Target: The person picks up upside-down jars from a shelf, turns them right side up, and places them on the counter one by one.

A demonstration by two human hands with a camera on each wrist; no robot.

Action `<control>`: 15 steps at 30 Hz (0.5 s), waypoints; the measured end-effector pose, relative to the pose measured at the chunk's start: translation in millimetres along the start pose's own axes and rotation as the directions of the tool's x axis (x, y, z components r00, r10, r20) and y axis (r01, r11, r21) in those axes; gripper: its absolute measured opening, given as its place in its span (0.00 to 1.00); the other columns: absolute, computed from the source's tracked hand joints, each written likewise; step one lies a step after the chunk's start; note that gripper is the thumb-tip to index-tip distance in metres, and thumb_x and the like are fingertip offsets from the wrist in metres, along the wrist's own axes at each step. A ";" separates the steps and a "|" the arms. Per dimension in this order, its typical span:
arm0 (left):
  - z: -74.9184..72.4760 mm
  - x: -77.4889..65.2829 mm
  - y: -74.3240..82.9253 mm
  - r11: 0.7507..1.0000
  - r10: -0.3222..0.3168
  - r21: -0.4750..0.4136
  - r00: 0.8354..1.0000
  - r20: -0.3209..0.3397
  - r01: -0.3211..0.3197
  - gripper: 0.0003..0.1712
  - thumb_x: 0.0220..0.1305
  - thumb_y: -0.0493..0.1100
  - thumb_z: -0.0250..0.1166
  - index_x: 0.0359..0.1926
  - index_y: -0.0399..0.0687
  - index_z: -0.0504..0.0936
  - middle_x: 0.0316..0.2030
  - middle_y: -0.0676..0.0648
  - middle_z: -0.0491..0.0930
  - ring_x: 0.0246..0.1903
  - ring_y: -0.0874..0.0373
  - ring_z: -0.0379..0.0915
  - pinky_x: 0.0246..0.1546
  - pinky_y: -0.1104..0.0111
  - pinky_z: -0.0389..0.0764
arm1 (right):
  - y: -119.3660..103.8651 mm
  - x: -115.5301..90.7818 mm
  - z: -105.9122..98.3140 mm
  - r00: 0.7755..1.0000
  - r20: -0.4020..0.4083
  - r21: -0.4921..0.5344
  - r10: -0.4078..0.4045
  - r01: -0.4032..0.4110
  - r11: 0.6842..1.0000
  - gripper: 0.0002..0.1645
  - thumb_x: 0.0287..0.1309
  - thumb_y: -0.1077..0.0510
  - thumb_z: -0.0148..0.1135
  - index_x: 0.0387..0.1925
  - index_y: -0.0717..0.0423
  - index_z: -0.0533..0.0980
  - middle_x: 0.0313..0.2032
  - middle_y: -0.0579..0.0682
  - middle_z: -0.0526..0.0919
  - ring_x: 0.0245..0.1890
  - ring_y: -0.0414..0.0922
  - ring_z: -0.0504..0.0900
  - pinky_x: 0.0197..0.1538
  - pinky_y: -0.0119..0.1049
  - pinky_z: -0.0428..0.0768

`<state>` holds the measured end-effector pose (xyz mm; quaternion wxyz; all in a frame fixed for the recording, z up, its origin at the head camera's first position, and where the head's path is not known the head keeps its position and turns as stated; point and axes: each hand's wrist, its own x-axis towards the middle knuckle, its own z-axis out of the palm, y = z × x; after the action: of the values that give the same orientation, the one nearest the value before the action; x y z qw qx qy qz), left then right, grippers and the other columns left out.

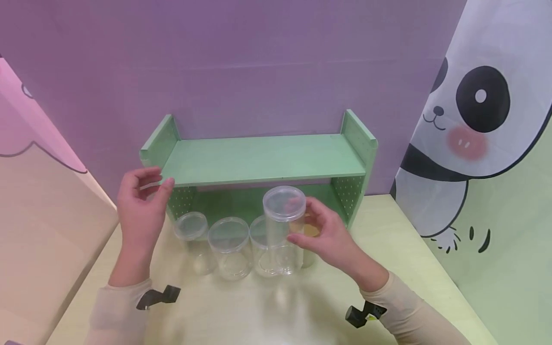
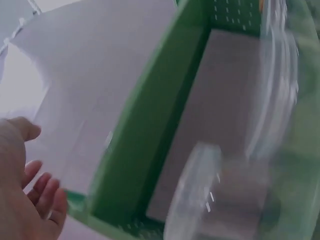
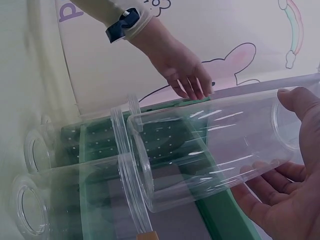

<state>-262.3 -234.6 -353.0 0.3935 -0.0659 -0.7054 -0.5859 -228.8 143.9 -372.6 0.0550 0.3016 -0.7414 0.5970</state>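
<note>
My right hand [image 1: 329,232] grips a tall clear jar [image 1: 276,235] with a clear lid, upright and raised in front of the shelf. In the right wrist view the raised jar [image 3: 215,145] has its base about level with the lids of the standing jars. Three clear lidded jars stand in a row on the table: a left one [image 1: 191,227], a middle one [image 1: 230,244] and a third [image 1: 257,235] partly behind the raised jar. Beside the left end of the green shelf [image 1: 263,158], my left hand [image 1: 140,206] is lifted, fingers loosely bent, holding nothing.
The two-tier shelf stands against a purple backdrop, its side panels [image 1: 360,143] rising above the top board. Behind my right hand is a container with a yellowish top [image 1: 311,231], mostly hidden. A panda-printed panel [image 1: 478,120] borders the pale table [image 1: 388,230] on the right.
</note>
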 end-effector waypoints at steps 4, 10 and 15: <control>-5.7 4.7 -14.4 0.999 0.002 0.044 0.991 -0.137 0.004 0.19 0.69 0.32 0.74 0.58 0.31 0.82 0.51 0.59 0.78 0.51 0.60 0.79 0.52 0.73 0.81 | 0.1 -0.5 -1.1 1.000 0.003 0.014 0.002 -0.002 1.000 0.40 0.59 0.70 0.80 0.71 0.57 0.76 0.62 0.57 0.85 0.60 0.61 0.86 0.50 0.47 0.94; -5.0 10.8 -31.3 0.997 0.028 0.080 0.979 -0.201 -0.012 0.25 0.67 0.35 0.77 0.62 0.35 0.81 0.53 0.62 0.75 0.54 0.60 0.76 0.54 0.70 0.80 | 0.3 -1.2 -2.8 1.000 0.005 0.019 -0.017 0.017 1.000 0.40 0.58 0.71 0.79 0.71 0.60 0.75 0.62 0.59 0.85 0.60 0.62 0.86 0.50 0.49 0.94; -2.7 17.4 -43.0 0.994 0.009 0.109 0.978 -0.207 0.014 0.28 0.67 0.37 0.77 0.66 0.40 0.83 0.56 0.60 0.76 0.55 0.61 0.76 0.55 0.70 0.81 | 1.6 -1.6 -4.5 1.000 0.001 0.013 -0.022 0.022 1.000 0.40 0.58 0.71 0.79 0.72 0.60 0.75 0.62 0.59 0.84 0.60 0.61 0.87 0.53 0.49 0.93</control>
<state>-296.7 -256.5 -375.3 0.4672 0.0182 -0.6919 -0.5502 -229.6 148.8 -373.4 0.0592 0.3105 -0.7340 0.6011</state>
